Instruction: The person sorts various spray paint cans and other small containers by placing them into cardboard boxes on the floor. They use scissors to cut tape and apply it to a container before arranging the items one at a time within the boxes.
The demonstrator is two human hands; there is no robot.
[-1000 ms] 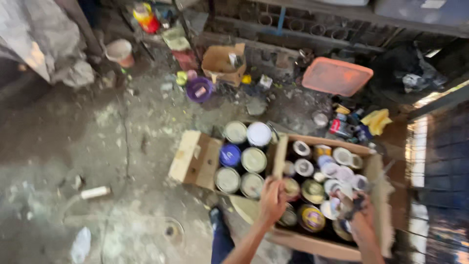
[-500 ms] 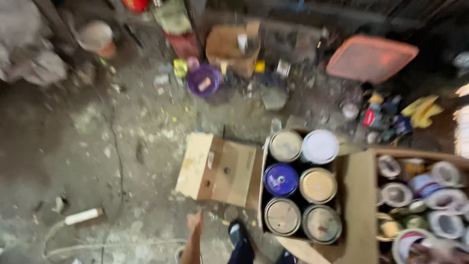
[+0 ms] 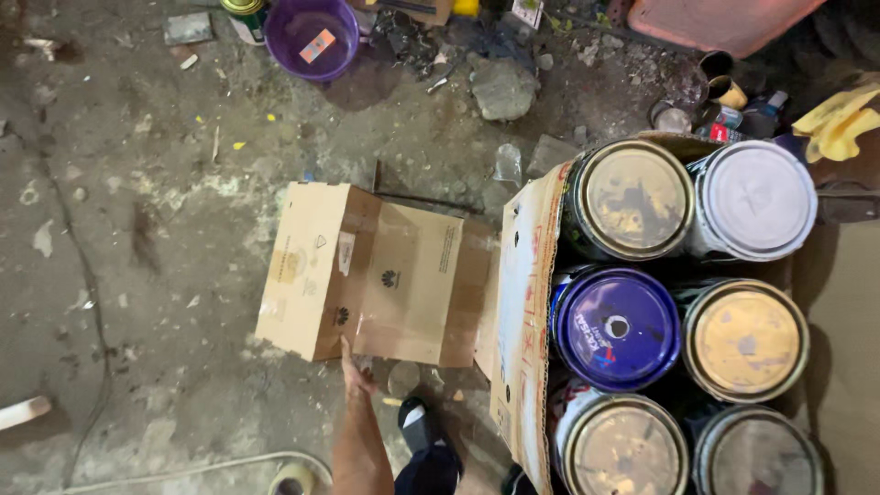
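My left hand reaches forward from the bottom edge, and its fingertips touch the near edge of a small brown cardboard box lying on the dirty concrete floor. The fingers are stretched out and hold nothing. My right hand is out of view. Just right of the small box stands a large open carton packed with paint cans. Among them are a blue-lidded can, a white-lidded can and several with rusty gold lids. My dark shoe shows beside the forearm.
A purple plastic bowl sits at the top, with a stone and scattered debris beside it. A pink tray and a yellow cloth lie at the upper right. A white hose runs along the bottom left.
The view has swung down and closer onto the small box and the paint cans. My left hand left the big carton and moved up to the small box's near edge.
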